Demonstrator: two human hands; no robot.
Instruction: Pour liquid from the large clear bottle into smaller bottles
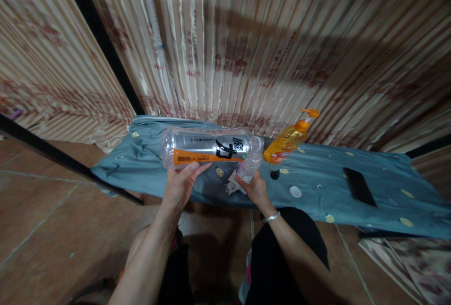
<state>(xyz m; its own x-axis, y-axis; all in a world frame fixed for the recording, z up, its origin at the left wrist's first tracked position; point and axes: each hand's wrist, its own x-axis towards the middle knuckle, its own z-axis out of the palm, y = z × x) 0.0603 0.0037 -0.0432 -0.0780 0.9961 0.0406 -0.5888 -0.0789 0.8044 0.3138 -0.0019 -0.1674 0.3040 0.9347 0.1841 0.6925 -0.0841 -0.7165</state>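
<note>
My left hand (181, 183) is closed around the lower side of a large clear plastic drink bottle (207, 147) with a silver and orange label. The bottle is held on its side, its neck pointing right. Beneath that neck, my right hand (257, 190) grips a smaller clear plastic bottle (251, 163) together with a crumpled white tissue (233, 185). The two bottles overlap in view; whether they touch I cannot tell. A pump bottle (283, 143) of yellow-orange liquid stands just right of them.
A blue-green cloth (313, 173) with pineapple prints covers the narrow surface. On it lie a small black cap (275, 174), a white round disc (295, 191) and a dark phone (359, 186). Striped curtain (246, 51) hangs behind; black poles (102, 37) stand at the left.
</note>
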